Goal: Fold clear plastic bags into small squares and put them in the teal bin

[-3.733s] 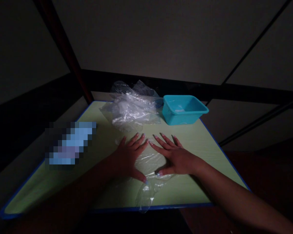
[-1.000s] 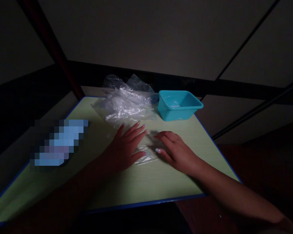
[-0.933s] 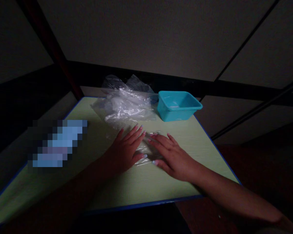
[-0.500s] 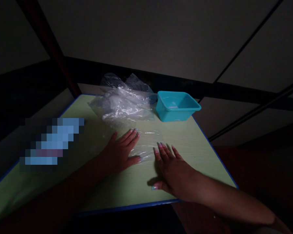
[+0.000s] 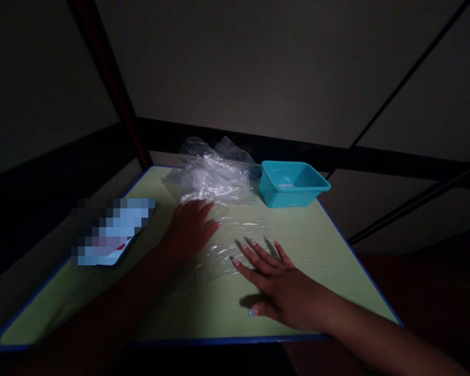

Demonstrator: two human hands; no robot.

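Note:
A crumpled pile of clear plastic bags (image 5: 215, 177) lies at the far side of the table. My left hand (image 5: 190, 227) reaches to the near edge of this pile, palm down, thumb held apart from the fingers; I see no grip on the plastic. One thin clear plastic bag (image 5: 227, 258) is spread flat on the tabletop between my hands, its outline hard to make out. My right hand (image 5: 276, 284) is over the table at the flat bag's right side, fingers spread and holding nothing.
A turquoise plastic basket (image 5: 292, 197) stands at the far right, with something pale inside. On the left lies a phone-like device (image 5: 119, 253), its screen mostly blurred out. The pale green table (image 5: 329, 297) has a blue edge, and panelled walls rise behind it.
My left hand has moved off the flat bag, forward to the bag pile. The right hand stays spread, fingers a little wider. The whole view has shifted slightly.

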